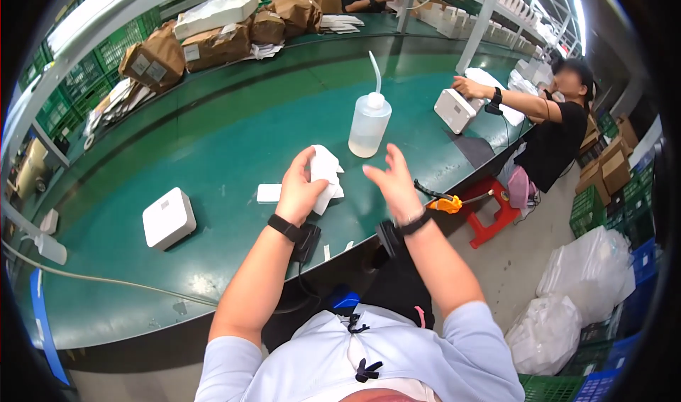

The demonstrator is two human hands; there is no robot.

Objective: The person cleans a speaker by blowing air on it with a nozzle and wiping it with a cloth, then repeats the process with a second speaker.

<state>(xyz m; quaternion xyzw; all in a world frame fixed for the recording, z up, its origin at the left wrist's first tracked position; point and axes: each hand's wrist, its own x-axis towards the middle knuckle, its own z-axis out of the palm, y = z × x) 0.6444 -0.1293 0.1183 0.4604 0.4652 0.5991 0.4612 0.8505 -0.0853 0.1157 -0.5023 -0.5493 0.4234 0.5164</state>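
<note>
My left hand [301, 189] is closed around a crumpled white cloth or wipe [324, 176] just over the green work surface. To its right, my right hand [393, 183] is held in the air, thumb and fingers apart, with nothing in it. Just beyond that hand a translucent squeeze bottle [369, 124] with a bent spout stands upright, some liquid at its bottom. A small flat white piece [269, 193] lies beside my left wrist. Farther left rests a white rounded square box-shaped device [169, 218], apart from both hands.
A co-worker [557, 118] at the right handles a similar white device [455, 110]. Brown paper-wrapped bundles [216, 46] line the far edge. An orange-handled tool [445, 204] juts from the near edge above a red stool [491, 214]. A cable [113, 277] crosses the left side.
</note>
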